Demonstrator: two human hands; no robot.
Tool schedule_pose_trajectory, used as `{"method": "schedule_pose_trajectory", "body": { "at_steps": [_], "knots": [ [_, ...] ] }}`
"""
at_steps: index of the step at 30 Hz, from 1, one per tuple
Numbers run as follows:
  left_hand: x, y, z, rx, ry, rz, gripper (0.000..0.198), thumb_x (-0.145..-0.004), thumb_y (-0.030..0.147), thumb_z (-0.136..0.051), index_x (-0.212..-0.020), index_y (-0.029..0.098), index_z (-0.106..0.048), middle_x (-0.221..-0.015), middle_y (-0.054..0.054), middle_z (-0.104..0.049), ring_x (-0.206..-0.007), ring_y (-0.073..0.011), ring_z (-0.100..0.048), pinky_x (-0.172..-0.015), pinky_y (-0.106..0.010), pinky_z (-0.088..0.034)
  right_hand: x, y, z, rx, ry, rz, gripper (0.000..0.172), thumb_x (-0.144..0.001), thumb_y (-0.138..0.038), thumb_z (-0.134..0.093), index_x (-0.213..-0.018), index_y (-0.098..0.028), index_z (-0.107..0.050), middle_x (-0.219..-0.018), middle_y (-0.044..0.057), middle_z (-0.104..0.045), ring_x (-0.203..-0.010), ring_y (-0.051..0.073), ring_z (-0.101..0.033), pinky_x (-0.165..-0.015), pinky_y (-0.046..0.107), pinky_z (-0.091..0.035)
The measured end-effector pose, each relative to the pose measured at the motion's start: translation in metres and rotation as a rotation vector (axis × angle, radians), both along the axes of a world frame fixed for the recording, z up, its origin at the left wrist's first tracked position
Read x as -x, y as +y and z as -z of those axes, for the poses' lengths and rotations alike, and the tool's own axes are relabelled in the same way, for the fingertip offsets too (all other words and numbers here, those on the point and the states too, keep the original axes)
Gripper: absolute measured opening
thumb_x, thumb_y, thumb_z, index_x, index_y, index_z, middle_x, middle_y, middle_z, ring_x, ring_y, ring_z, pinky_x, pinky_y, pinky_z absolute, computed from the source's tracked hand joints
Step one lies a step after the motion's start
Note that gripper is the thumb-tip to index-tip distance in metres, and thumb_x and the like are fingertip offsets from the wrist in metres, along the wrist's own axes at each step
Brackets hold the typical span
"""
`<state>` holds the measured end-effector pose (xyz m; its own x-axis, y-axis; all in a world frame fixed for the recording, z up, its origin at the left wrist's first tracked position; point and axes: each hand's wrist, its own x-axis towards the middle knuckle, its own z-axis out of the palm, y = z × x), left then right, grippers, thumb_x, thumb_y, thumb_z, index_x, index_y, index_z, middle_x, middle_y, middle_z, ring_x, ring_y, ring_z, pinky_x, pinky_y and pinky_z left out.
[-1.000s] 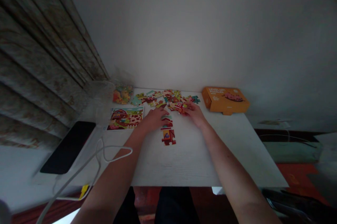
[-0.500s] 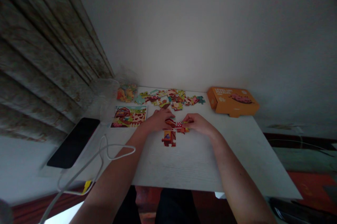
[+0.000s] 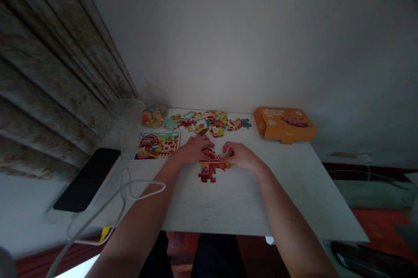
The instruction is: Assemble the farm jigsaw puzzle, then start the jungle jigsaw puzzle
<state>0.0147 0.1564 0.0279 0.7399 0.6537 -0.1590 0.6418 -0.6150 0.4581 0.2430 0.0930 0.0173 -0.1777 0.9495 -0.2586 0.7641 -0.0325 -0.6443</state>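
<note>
A small joined group of red and orange puzzle pieces lies in the middle of the white table. My left hand rests on its upper left part, fingers bent down onto the pieces. My right hand pinches a red piece with a white square against the right side of the group. A heap of loose coloured pieces lies beyond both hands, near the wall.
A picture card of a farm scene lies left of my hands. A clear bag with more pieces sits behind it. An orange box stands at the back right. A black phone and a white cable lie at left.
My right hand drew back from the loose heap with the red piece and brought it leftward against the joined group. My left hand stayed on the group.
</note>
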Motion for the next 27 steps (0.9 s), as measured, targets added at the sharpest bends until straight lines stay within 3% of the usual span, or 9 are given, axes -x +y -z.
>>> {"method": "schedule_pose_trajectory", "body": {
  "at_steps": [9,15,21,24,27],
  "knots": [
    [-0.007,-0.005,0.007,-0.046,-0.001,-0.019,0.054,-0.084,0.051,-0.074,-0.130,0.025,-0.066,-0.132,-0.011,-0.060,-0.125,-0.0330,-0.055,-0.106,-0.047,-0.040,0.005,-0.001,-0.006,-0.013,-0.159,0.009,0.021,-0.076,-0.035,-0.083,-0.084,-0.021,-0.069,-0.073,-0.002,-0.067,-0.064,0.013,-0.054,-0.058,0.025,-0.030],
    [-0.009,-0.005,0.007,-0.059,0.010,-0.004,0.051,-0.085,0.048,-0.074,-0.131,0.026,-0.066,-0.131,-0.010,-0.059,-0.125,-0.0328,-0.056,-0.103,-0.044,-0.041,0.006,-0.001,-0.010,-0.007,-0.187,-0.006,0.021,-0.077,-0.037,-0.083,-0.086,-0.022,-0.071,-0.076,-0.001,-0.070,-0.066,0.014,-0.057,-0.059,0.025,-0.031],
    [-0.009,-0.005,0.008,-0.047,0.009,0.027,0.052,-0.084,0.048,-0.075,-0.130,0.025,-0.066,-0.129,-0.010,-0.059,-0.124,-0.0320,-0.055,-0.105,-0.043,-0.041,0.002,-0.001,-0.002,-0.033,-0.142,-0.030,0.023,-0.074,-0.040,-0.084,-0.081,-0.023,-0.070,-0.072,-0.001,-0.068,-0.062,0.014,-0.055,-0.058,0.025,-0.031],
    [-0.009,-0.006,0.008,-0.028,-0.002,0.036,0.054,-0.083,0.049,-0.075,-0.130,0.025,-0.066,-0.126,-0.009,-0.060,-0.122,-0.0307,-0.056,-0.105,-0.043,-0.041,-0.004,0.004,0.009,-0.179,-0.049,0.073,0.026,-0.081,-0.047,-0.075,-0.076,-0.023,-0.066,-0.067,0.000,-0.065,-0.060,0.015,-0.053,-0.058,0.026,-0.032],
    [-0.011,-0.008,0.005,-0.015,-0.013,0.045,0.052,-0.081,0.047,-0.077,-0.128,0.025,-0.068,-0.125,-0.008,-0.061,-0.122,-0.0295,-0.057,-0.106,-0.042,-0.041,-0.013,0.014,0.023,-0.395,0.016,0.318,0.037,-0.090,-0.057,-0.059,-0.074,-0.023,-0.062,-0.061,0.000,-0.060,-0.057,0.016,-0.050,-0.059,0.027,-0.033]
  ]
}}
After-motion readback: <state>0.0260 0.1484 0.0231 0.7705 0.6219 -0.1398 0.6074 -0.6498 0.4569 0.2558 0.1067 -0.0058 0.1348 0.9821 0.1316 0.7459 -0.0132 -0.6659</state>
